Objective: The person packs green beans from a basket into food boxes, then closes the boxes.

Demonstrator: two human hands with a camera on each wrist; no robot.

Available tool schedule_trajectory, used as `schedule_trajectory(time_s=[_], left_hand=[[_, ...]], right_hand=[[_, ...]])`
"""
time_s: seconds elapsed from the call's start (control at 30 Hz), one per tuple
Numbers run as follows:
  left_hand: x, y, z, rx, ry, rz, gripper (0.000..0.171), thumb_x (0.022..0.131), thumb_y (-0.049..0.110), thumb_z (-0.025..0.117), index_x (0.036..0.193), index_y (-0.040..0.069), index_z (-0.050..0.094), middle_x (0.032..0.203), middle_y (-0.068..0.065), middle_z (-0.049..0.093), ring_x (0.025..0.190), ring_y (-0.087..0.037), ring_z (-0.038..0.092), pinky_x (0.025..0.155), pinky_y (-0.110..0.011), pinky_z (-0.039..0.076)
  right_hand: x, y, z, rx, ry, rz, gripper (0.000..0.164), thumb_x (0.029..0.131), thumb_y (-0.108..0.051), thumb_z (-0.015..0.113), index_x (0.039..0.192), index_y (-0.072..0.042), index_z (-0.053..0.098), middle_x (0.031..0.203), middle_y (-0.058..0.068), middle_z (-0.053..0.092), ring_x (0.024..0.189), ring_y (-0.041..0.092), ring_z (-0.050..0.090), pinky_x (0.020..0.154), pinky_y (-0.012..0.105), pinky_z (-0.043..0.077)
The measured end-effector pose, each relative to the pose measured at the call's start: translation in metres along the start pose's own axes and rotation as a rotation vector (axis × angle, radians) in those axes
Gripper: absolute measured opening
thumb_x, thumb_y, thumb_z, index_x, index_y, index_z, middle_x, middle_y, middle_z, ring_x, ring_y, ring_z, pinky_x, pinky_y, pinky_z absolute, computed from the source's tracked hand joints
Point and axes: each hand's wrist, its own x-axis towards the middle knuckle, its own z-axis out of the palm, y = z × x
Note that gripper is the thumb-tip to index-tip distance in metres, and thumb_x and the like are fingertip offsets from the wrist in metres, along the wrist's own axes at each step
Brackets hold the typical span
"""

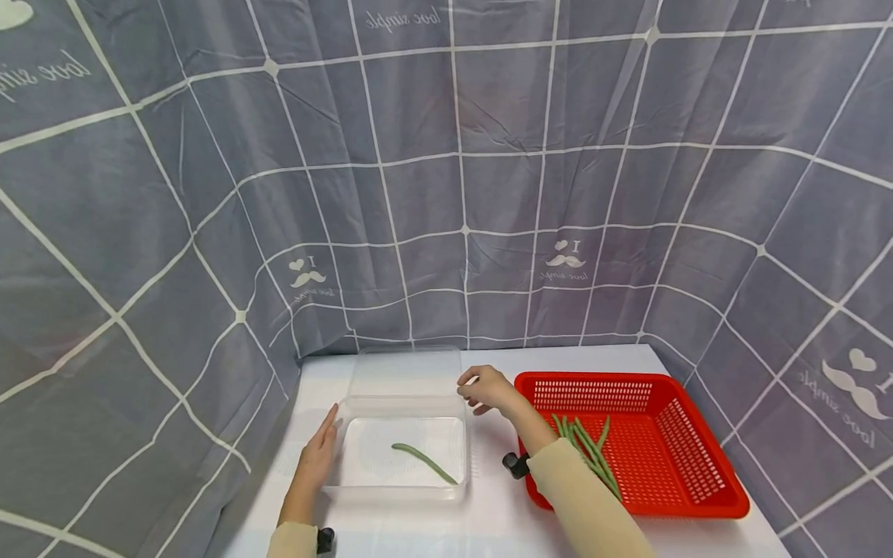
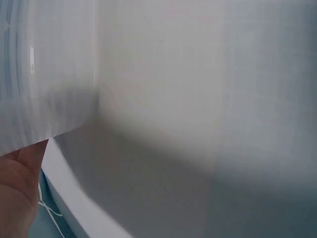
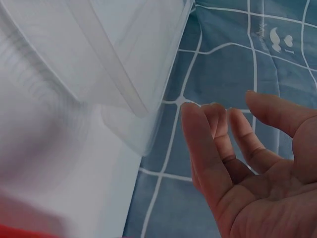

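A clear plastic box (image 1: 398, 491) sits on the white table, and one green bean (image 1: 424, 463) lies inside it. Behind the box stretches its transparent lid (image 1: 405, 372). My left hand (image 1: 319, 453) rests along the box's left wall with fingers straight; in the left wrist view that hand (image 2: 20, 186) shows beside the translucent wall. Over the box's back right corner hovers my right hand (image 1: 486, 387). In the right wrist view this hand (image 3: 252, 173) has loosely bent fingers apart from the thumb and nothing between them.
To the right stands a red plastic basket (image 1: 687, 465) with perforated walls, and several green beans (image 1: 589, 449) lie in its left part, partly behind my right sleeve. A grey checked curtain (image 1: 502, 194) surrounds the white table (image 1: 495, 504) at the back and sides.
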Motion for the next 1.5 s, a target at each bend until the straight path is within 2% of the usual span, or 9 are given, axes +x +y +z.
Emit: schedule_trajectory(time_s=[0.3,0.5,0.73,1.03,1.2,1.33,1.5], left_hand=[[0.001,-0.002,0.003,0.001,-0.006,-0.018,0.055,0.118,0.037,0.027,0.171,0.025,0.021,0.17,-0.021,0.035,0.157,-0.054,0.027,0.128,-0.072,0.023],[0.002,-0.001,0.001,0.012,-0.007,-0.002,0.055,0.118,0.035,0.027,0.171,0.023,0.021,0.169,-0.022,0.036,0.156,-0.055,0.028,0.127,-0.073,0.023],[0.002,0.0,0.0,0.018,-0.014,-0.011,0.055,0.119,0.036,0.027,0.172,0.022,0.02,0.168,-0.022,0.036,0.156,-0.054,0.029,0.127,-0.073,0.023],[0.0,0.0,0.0,0.009,-0.022,-0.005,0.055,0.119,0.036,0.026,0.172,0.022,0.019,0.169,-0.021,0.036,0.157,-0.053,0.027,0.128,-0.072,0.022],[0.0,-0.001,0.0,0.008,-0.023,-0.004,0.055,0.119,0.035,0.027,0.172,0.022,0.019,0.17,-0.021,0.034,0.158,-0.053,0.027,0.128,-0.071,0.022],[0.001,-0.001,0.001,0.01,-0.026,-0.007,0.055,0.119,0.035,0.027,0.172,0.023,0.018,0.17,-0.021,0.033,0.158,-0.053,0.027,0.128,-0.071,0.022],[0.002,-0.001,0.0,0.007,-0.028,-0.012,0.055,0.119,0.035,0.027,0.172,0.023,0.018,0.17,-0.022,0.034,0.158,-0.053,0.026,0.128,-0.071,0.022]], right_hand=[[-0.005,0.001,-0.019,0.037,0.024,0.017,0.024,0.099,-0.01,0.068,0.119,0.003,0.07,0.094,0.018,0.073,0.082,0.024,0.071,0.068,0.036,0.069],[-0.007,0.002,-0.031,0.064,0.046,0.027,0.024,0.1,-0.01,0.068,0.12,0.003,0.069,0.093,0.018,0.071,0.08,0.024,0.07,0.068,0.037,0.069],[-0.009,0.005,-0.042,0.108,0.065,0.041,0.023,0.099,-0.01,0.068,0.119,0.003,0.069,0.086,0.012,0.068,0.076,0.021,0.066,0.066,0.034,0.068],[-0.013,0.011,-0.056,0.101,0.087,0.042,0.027,0.1,-0.011,0.068,0.123,0.004,0.067,0.084,0.011,0.066,0.076,0.022,0.066,0.07,0.036,0.069],[-0.018,0.017,-0.068,0.097,0.108,0.039,0.028,0.101,-0.011,0.067,0.123,0.005,0.067,0.087,0.013,0.067,0.074,0.019,0.066,0.075,0.043,0.07],[-0.024,0.022,-0.078,0.107,0.114,0.039,0.031,0.102,-0.012,0.066,0.127,0.006,0.065,0.09,0.016,0.067,0.077,0.023,0.067,0.078,0.045,0.069],[-0.033,0.028,-0.091,0.092,0.125,0.046,0.032,0.104,-0.014,0.066,0.128,0.006,0.064,0.092,0.014,0.066,0.082,0.026,0.067,0.08,0.044,0.069]])
